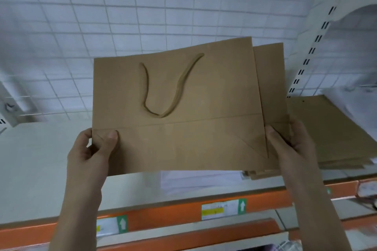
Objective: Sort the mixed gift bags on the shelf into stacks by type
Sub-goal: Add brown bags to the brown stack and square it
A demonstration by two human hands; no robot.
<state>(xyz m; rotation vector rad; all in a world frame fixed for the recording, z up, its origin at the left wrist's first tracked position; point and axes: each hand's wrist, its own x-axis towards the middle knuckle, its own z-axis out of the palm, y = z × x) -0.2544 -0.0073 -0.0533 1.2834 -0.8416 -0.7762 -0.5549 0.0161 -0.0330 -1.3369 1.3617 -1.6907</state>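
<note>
Bag (183, 128) above shelf (40, 159), left hand (91, 153) at its left edge, right hand (289, 144) at its right. Second bag (271, 79) behind it. Stack (330, 134) on shelf, right.

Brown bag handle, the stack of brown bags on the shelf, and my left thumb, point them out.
Brown bag handle (163, 112): head view, bottom of loop.
Stack of brown bags (326, 128): head view, top bag's face.
Left thumb (112, 135): head view, thumbnail end.

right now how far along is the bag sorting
Done: a flat stack of brown bags already lies on the shelf at right. In hand: both hands, left and right, hold up a folded brown bag with a second one behind it. Left: these go on a stack, and white bags lying below them and more white at far right look unsorted.
</note>
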